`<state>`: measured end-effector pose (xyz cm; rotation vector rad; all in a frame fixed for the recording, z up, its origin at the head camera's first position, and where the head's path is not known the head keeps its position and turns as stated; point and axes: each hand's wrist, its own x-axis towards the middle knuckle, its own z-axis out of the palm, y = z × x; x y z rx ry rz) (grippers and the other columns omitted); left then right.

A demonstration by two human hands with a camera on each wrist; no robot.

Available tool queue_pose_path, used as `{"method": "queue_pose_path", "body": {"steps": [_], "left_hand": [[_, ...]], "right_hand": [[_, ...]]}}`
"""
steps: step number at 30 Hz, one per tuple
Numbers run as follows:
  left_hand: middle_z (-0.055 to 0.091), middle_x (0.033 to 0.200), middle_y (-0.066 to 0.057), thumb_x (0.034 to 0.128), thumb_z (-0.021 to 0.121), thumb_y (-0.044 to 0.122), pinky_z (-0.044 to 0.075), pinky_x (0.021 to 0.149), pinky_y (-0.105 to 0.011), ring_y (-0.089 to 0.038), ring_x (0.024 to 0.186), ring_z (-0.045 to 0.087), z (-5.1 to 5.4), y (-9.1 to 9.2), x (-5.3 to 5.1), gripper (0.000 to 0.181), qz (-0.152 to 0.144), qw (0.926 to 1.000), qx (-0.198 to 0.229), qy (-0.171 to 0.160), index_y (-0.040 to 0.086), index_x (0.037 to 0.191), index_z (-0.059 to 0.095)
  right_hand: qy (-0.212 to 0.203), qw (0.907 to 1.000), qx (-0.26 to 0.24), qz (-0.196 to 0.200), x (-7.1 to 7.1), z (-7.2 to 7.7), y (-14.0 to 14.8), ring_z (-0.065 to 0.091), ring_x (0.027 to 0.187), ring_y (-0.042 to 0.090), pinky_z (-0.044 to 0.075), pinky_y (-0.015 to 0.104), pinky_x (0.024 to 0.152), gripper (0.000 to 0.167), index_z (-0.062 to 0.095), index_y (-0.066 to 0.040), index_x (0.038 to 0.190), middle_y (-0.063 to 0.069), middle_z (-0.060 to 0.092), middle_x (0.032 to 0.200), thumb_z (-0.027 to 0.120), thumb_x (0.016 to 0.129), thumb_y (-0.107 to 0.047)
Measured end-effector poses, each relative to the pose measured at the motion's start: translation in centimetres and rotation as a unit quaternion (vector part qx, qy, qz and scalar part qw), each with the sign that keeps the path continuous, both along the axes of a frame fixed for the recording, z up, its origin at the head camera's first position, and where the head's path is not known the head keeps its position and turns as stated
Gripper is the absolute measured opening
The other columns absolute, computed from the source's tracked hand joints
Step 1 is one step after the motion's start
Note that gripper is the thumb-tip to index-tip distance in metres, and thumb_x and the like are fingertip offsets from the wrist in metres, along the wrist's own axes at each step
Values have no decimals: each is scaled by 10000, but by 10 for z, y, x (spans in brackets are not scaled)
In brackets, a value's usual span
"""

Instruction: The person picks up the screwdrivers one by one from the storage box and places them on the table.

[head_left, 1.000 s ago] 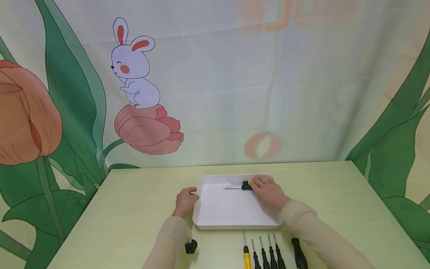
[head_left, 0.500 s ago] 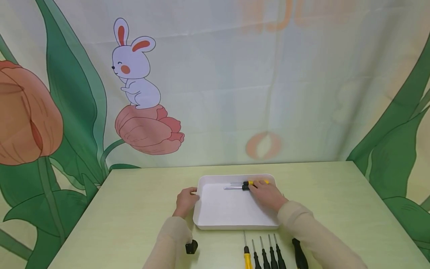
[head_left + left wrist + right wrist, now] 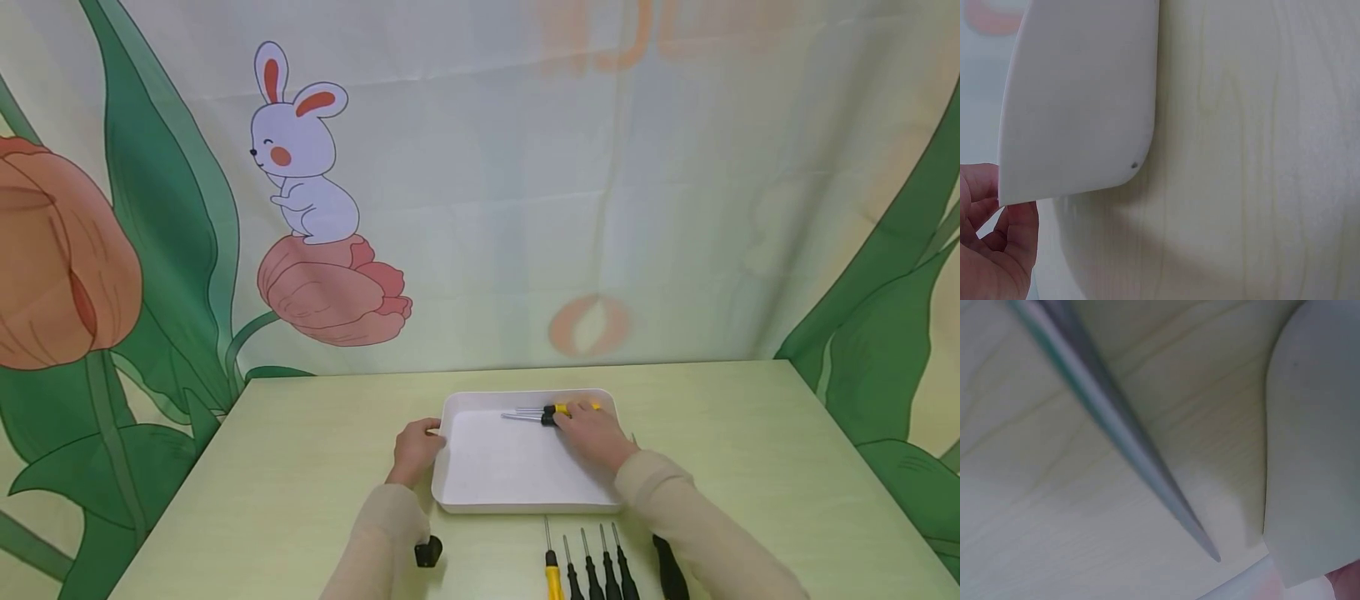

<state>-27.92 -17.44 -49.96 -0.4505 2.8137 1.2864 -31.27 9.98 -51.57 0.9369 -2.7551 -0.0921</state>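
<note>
My left hand pinches the left rim of a white tray; in the left wrist view its thumb and fingers meet at the tray's corner. Inside the tray, near its back, my right hand holds the handle of a black-handled screwdriver, whose shaft points left. Most of that handle is hidden under the fingers. Just behind it lies a yellow-and-black screwdriver, partly covered by the same hand. Only a sliver of the right hand shows in the right wrist view.
In front of the tray, a yellow screwdriver and several small black ones lie in a row. A larger black-handled screwdriver lies by the right sleeve. A small black block sits against the left sleeve. A printed curtain hangs behind the table.
My right hand has shifted slightly left, uncovering the yellow handle's end. The near screwdriver's tip has swung a little toward the one behind. My left hand has stayed on the rim.
</note>
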Motion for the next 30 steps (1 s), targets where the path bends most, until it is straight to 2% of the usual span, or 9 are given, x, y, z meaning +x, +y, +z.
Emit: {"method": "queue_pose_path", "body": {"steps": [4, 10, 15, 20, 30], "left_hand": [[652, 890, -134, 758, 560, 74, 463, 662, -318, -230, 797, 585, 0, 1, 0, 333, -20, 10000, -34, 27, 31, 1084, 617], [654, 886, -133, 753, 562, 72, 461, 653, -310, -226, 789, 587, 0, 1, 0, 334, -1, 10000, -18, 28, 34, 1079, 620], [658, 894, -124, 751, 565, 79, 460, 655, -305, -221, 788, 590, -1, 0, -1, 329, 38, 10000, -64, 26, 47, 1072, 627], [656, 902, -127, 756, 564, 73, 467, 665, -308, -221, 793, 592, -1, 1, -2, 331, 45, 10000, -44, 16, 44, 1080, 623], [642, 931, -141, 775, 558, 70, 471, 655, -309, -225, 804, 590, -2, 0, -2, 334, -13, 10000, 40, -29, 28, 1104, 604]], "right_hand": [[-229, 9996, -29, -166, -2, -3, -2, 485, 829, 214, 478, 330, 646, 129, 569, -87, 978, 81, 552, 944, 505, 867, -71], [-539, 9977, 0, -414, -2, -3, -5, 510, 849, 207, 490, 324, 694, 163, 557, -103, 1015, 76, 573, 1007, 518, 862, -64], [-543, 9974, -16, -468, 0, -2, -5, 523, 868, 204, 492, 323, 712, 191, 569, -99, 1055, 71, 586, 1021, 520, 870, -105], [-638, 9964, -160, -525, 2, 0, -4, 524, 854, 216, 483, 346, 677, 209, 574, -90, 1075, 81, 591, 1000, 506, 880, -120], [-441, 9978, -372, -321, 5, 6, 2, 495, 767, 237, 442, 360, 593, 133, 537, -60, 993, 92, 550, 875, 490, 870, -82]]}}
